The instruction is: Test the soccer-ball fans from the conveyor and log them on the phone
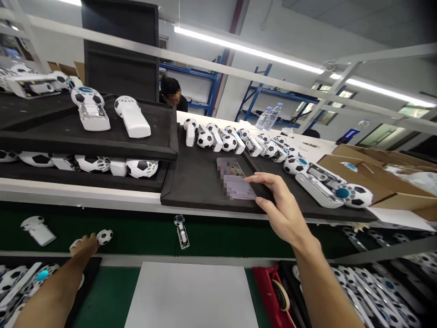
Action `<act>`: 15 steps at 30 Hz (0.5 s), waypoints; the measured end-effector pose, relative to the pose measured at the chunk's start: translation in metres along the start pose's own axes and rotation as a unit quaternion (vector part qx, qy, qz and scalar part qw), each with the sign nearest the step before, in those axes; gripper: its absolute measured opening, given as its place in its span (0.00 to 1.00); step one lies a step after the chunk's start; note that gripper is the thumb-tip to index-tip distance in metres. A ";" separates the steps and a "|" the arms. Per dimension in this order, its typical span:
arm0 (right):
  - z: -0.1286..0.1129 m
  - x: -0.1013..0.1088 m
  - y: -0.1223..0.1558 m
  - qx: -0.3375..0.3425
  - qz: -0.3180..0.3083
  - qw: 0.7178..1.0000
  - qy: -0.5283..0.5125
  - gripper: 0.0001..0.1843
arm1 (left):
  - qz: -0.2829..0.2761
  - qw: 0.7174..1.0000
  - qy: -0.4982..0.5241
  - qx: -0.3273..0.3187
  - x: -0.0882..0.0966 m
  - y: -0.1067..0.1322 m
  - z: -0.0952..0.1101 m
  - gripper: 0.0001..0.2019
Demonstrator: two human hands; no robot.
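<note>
My right hand (282, 207) reaches over a black foam tray (194, 182), thumb and fingers apart. Its fingertips touch the right edge of a phone (239, 182) with a lit screen, partly blurred out. Lower left, my left hand (85, 246) is closed around a white handheld device with a football-patterned head (104, 237); the fingers cover most of its body. Beside it on the green surface lies another white device (39, 231). An opened device (182, 232) with its inner parts showing lies further right.
Football-patterned devices (228, 142) line the tray's back, with larger ones (321, 182) at right. Stacked black trays (143, 148) stand left. A white sheet (191, 296), red tape dispenser (273, 296) and cardboard box (392, 182) are nearby. A person (172, 95) sits beyond.
</note>
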State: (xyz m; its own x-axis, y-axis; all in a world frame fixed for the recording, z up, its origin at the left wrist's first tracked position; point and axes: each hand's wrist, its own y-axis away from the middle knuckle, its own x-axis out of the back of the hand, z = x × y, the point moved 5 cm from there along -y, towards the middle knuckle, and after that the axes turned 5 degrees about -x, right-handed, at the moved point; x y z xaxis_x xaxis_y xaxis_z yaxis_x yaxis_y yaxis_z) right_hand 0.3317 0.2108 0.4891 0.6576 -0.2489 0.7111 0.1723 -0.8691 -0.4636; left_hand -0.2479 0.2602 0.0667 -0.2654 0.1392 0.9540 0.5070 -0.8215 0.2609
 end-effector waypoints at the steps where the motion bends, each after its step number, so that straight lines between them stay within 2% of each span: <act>1: -0.001 -0.001 0.000 0.003 0.000 1.000 0.002 0.20 | -0.026 1.000 -0.006 -0.004 -0.005 -0.004 -0.001 0.10; 4: -0.007 -0.006 -0.003 0.017 -0.031 0.999 0.040 0.22 | -0.085 0.995 -0.007 -0.044 -0.015 -0.010 0.000 0.09; 6: -0.013 -0.011 -0.006 0.027 -0.068 0.995 0.072 0.23 | -0.096 0.992 0.002 -0.075 -0.016 -0.007 0.001 0.09; 10: -0.021 -0.019 -0.010 0.013 -0.135 0.984 0.111 0.24 | -0.065 0.989 0.032 -0.127 -0.012 0.008 0.007 0.09; 15: -0.020 -0.016 -0.010 -0.006 -0.135 0.988 0.077 0.23 | -0.023 0.983 0.116 -0.142 0.001 0.023 0.030 0.06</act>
State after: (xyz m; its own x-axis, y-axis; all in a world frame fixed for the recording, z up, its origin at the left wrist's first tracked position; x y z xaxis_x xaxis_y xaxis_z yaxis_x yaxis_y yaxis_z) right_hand 0.3053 0.2151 0.4931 0.4692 -0.0679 0.8805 0.3178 -0.9173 -0.2401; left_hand -0.2119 0.2577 0.0784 -0.4786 0.0774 0.8746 0.2488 -0.9433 0.2196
